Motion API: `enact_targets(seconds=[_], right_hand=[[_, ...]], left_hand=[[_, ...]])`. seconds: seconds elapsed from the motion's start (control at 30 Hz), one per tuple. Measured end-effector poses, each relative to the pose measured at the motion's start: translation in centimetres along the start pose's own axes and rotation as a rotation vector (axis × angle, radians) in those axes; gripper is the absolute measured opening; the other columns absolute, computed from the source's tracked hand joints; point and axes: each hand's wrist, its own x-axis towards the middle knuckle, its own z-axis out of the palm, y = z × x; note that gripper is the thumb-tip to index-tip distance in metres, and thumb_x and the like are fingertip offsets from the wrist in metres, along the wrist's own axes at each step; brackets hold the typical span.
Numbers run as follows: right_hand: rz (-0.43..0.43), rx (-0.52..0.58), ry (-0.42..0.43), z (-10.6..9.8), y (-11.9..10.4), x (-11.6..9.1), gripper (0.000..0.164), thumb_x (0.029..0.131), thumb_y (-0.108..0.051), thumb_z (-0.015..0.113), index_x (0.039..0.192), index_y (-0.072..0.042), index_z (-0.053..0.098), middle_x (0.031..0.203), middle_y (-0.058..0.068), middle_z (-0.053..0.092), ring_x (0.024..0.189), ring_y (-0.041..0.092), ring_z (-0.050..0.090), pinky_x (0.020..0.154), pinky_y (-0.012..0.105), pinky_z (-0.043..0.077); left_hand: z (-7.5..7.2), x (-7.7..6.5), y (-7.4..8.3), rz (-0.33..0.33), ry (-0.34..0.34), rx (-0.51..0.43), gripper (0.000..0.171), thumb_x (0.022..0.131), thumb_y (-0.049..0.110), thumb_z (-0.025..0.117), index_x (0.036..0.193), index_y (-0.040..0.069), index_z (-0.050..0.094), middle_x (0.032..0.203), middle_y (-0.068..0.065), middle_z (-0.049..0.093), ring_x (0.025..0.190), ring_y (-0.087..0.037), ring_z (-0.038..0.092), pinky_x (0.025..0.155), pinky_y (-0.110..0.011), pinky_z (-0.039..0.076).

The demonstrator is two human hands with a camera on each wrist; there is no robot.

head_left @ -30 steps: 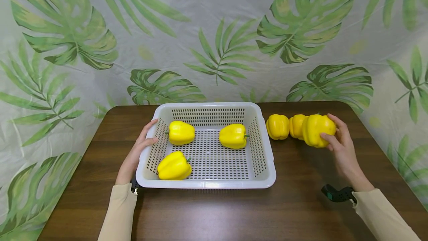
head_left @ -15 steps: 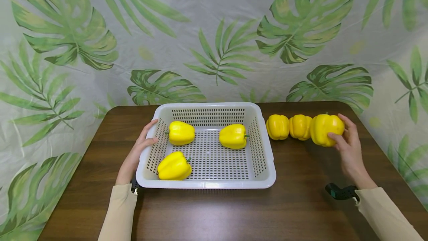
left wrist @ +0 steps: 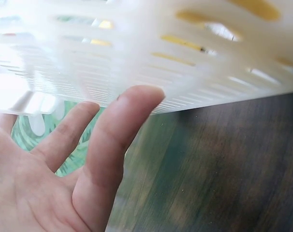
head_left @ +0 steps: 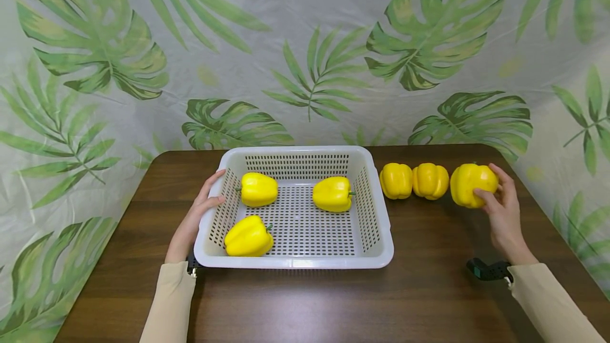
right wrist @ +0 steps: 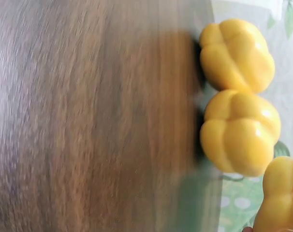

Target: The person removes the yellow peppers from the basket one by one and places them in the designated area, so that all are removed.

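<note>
1. At the right side of a dark wooden table [head_left: 429, 300], gripped a yellow bell pepper [head_left: 472, 185] in the right hand [head_left: 505, 218]; pinched it with the thumb on the near side and fingers round the far side; could not tell, from head or right wrist view, about contact with the wood below.
2. Rested the left hand [head_left: 195, 216] against the left side of a pale, slotted plastic basket [head_left: 293, 263]; spread thumb and forefinger apart at the rim; in the left wrist view, laid the thumb against the outer wall, with yellow visible through the slots.
3. Held the gripped pepper just to the right of a middle pepper [head_left: 430, 180], with a narrow gap between; showed, close against the middle one, an end pepper [head_left: 396, 180] just beside the basket's right wall.
4. Showed three more inside the basket; included a back-left pepper [head_left: 259, 190] with its stem to the left, a back-right pepper [head_left: 332, 193] and a front-left pepper [head_left: 248, 236], both with stems toward the right.
5. Wore beige sleeves [head_left: 167, 300] and black wrist straps [head_left: 488, 271]; worked before a pale cloth backdrop [head_left: 310, 25] printed with green leaves.
</note>
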Motion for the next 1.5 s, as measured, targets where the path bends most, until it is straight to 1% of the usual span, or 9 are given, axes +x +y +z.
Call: enact_targets(seconds=[0.23,0.47,0.57,0.67,0.77,0.87,1.07,1.3,1.5], right_hand=[[0.032,-0.097,0.032,-0.8,0.8,0.5,0.056,0.096,-0.005,0.053,0.146,-0.023,0.037,0.12,-0.01,0.038,0.096,0.007,0.04,0.069,0.009,0.043],[0.074,-0.142,0.039,-1.5,1.6,1.2,0.056,0.096,-0.006,0.053,0.147,-0.022,0.036,0.12,-0.012,0.036,0.095,0.005,0.038,0.068,0.008,0.042],[0.085,-0.183,0.04,-1.7,1.9,1.5,0.056,0.097,-0.007,0.052,0.148,-0.023,0.035,0.127,-0.008,0.034,0.096,0.005,0.037,0.069,0.008,0.042],[0.098,-0.277,0.036,-1.8,2.3,1.8,0.056,0.098,-0.011,0.051,0.149,-0.025,0.033,0.134,-0.002,0.032,0.098,0.004,0.036,0.07,0.007,0.041],[0.111,-0.367,0.023,-1.8,2.6,2.1,0.056,0.099,-0.014,0.049,0.15,-0.027,0.031,0.138,0.005,0.028,0.099,0.004,0.035,0.071,0.007,0.039],[0.115,-0.421,0.01,-1.8,3.0,2.3,0.056,0.099,-0.018,0.048,0.151,-0.028,0.029,0.143,0.009,0.025,0.102,0.008,0.034,0.073,0.008,0.037],[0.118,-0.433,0.004,-1.7,3.5,2.7,0.055,0.1,-0.02,0.047,0.151,-0.028,0.028,0.149,0.01,0.022,0.116,0.023,0.03,0.077,0.008,0.032],[0.116,-0.461,-0.022,-1.5,3.6,3.1,0.056,0.1,-0.023,0.046,0.152,-0.025,0.025,0.15,0.016,0.021,0.119,0.025,0.03,0.077,0.009,0.031],[0.117,-0.481,-0.028,-1.4,3.7,3.0,0.058,0.1,-0.024,0.046,0.153,-0.021,0.022,0.15,0.02,0.021,0.122,0.025,0.03,0.077,0.007,0.031]], left_hand=[[0.0,0.1,0.1,0.013,-0.004,-0.002,0.058,0.099,0.01,0.035,0.152,0.027,0.017,0.156,-0.014,0.006,0.13,-0.047,0.026,0.09,-0.049,0.042],[0.1,0.7,0.0,0.044,0.005,-0.064,0.061,0.097,0.004,0.034,0.151,0.029,0.023,0.156,-0.021,0.008,0.131,-0.05,0.024,0.088,-0.04,0.045],[0.2,0.7,0.0,0.044,0.006,-0.068,0.061,0.097,0.004,0.034,0.151,0.028,0.022,0.155,-0.021,0.007,0.13,-0.05,0.024,0.087,-0.038,0.047],[0.1,0.6,0.0,0.033,0.01,-0.063,0.061,0.098,0.005,0.035,0.152,0.027,0.019,0.156,-0.021,0.008,0.13,-0.049,0.025,0.086,-0.037,0.047],[0.1,0.6,0.0,0.029,0.01,-0.054,0.061,0.098,0.006,0.035,0.152,0.027,0.019,0.156,-0.02,0.008,0.13,-0.049,0.026,0.087,-0.038,0.047],[0.1,0.6,0.0,0.035,0.008,-0.056,0.061,0.097,0.005,0.035,0.152,0.028,0.02,0.156,-0.02,0.008,0.13,-0.049,0.025,0.088,-0.04,0.046],[0.1,0.6,0.0,0.032,0.006,-0.044,0.06,0.098,0.006,0.035,0.152,0.028,0.02,0.156,-0.018,0.008,0.131,-0.049,0.025,0.09,-0.044,0.044],[0.0,0.2,0.0,0.011,0.001,0.001,0.058,0.099,0.009,0.034,0.152,0.026,0.016,0.157,-0.013,0.007,0.131,-0.046,0.026,0.092,-0.052,0.04],[0.0,0.3,0.1,0.021,0.008,0.002,0.059,0.099,0.008,0.034,0.152,0.026,0.017,0.156,-0.015,0.007,0.13,-0.047,0.027,0.09,-0.048,0.043]])
